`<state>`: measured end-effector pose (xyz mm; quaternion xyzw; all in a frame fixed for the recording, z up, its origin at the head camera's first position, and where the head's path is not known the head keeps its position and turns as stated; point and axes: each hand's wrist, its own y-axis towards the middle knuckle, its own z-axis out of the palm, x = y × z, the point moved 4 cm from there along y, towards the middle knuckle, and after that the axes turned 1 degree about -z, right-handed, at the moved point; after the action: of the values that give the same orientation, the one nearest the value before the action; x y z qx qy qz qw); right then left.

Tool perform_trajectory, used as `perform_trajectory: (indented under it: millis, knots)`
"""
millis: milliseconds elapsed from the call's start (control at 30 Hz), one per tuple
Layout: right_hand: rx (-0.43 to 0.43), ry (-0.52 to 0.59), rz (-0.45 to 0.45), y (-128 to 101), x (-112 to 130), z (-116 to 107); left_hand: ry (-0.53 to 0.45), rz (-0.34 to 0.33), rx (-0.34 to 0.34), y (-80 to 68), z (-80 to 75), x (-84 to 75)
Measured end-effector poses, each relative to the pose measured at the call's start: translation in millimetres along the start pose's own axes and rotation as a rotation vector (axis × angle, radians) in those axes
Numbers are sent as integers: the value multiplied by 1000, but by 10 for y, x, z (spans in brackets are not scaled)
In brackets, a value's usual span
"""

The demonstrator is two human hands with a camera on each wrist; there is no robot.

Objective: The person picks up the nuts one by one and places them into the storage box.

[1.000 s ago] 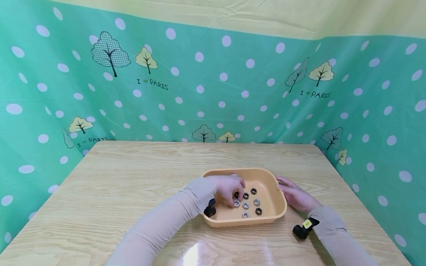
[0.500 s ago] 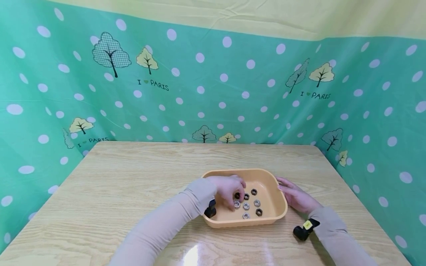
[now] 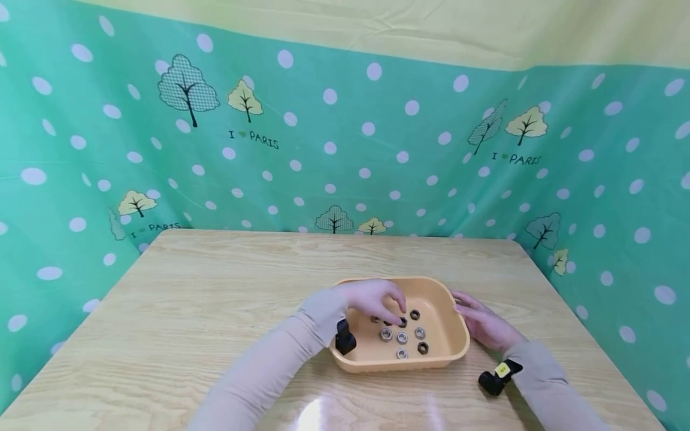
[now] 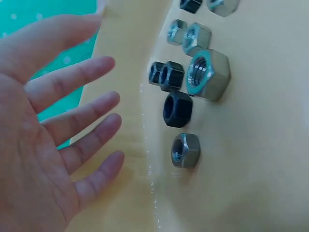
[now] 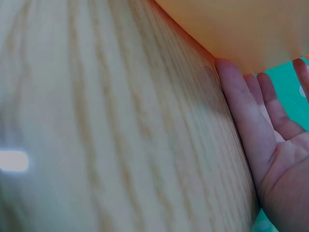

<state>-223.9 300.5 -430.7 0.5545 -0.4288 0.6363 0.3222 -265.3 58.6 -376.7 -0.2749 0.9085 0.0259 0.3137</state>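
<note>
Nuts [image 3: 402, 337] now lie uncovered; left hand [image 3: 372, 299] has lifted, fingers spread.

- In the head view my left hand [image 3: 374, 299] covers part of the nuts [image 3: 402, 337] at the far left of the tray [image 3: 455, 353]; I cannot count the ones beneath it.
- My left wrist view cuts off two nuts [image 4: 208, 5] at the top edge, and my palm [image 4: 29, 159] runs off the left and bottom.
- My right hand [image 5: 270, 154] is cropped at the right edge of its wrist view; the fingertips are out of sight.
- The table [image 5: 96, 125] there is blurred.
</note>
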Motion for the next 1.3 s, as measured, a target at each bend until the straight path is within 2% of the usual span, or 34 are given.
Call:
perform_trajectory:
  millis: [200,333,467,667,900,1167,1300]
  knots:
    - [-6,-13,-1,1,-15,11,-33,24,-61,-57,-55,3]
    - [2,-9,-6,5,-16,21,-54,10,-97,-137,-112,3]
    - [18,-7,-16,16,-11,31,-90,10,-145,-239,-237,-57]
    - [8,-11,-13,27,0,19,-130,19,-263,-431,-461,-130]
    - [-4,-13,-3,36,-3,24,-150,-64,-399,-773,-525,-15]
    - [-8,-6,-22,-7,-6,39,-156,-145,-658,-1240,-503,60]
    - [-28,-29,-30,-36,29,44,-117,-146,-744,-1445,-471,75]
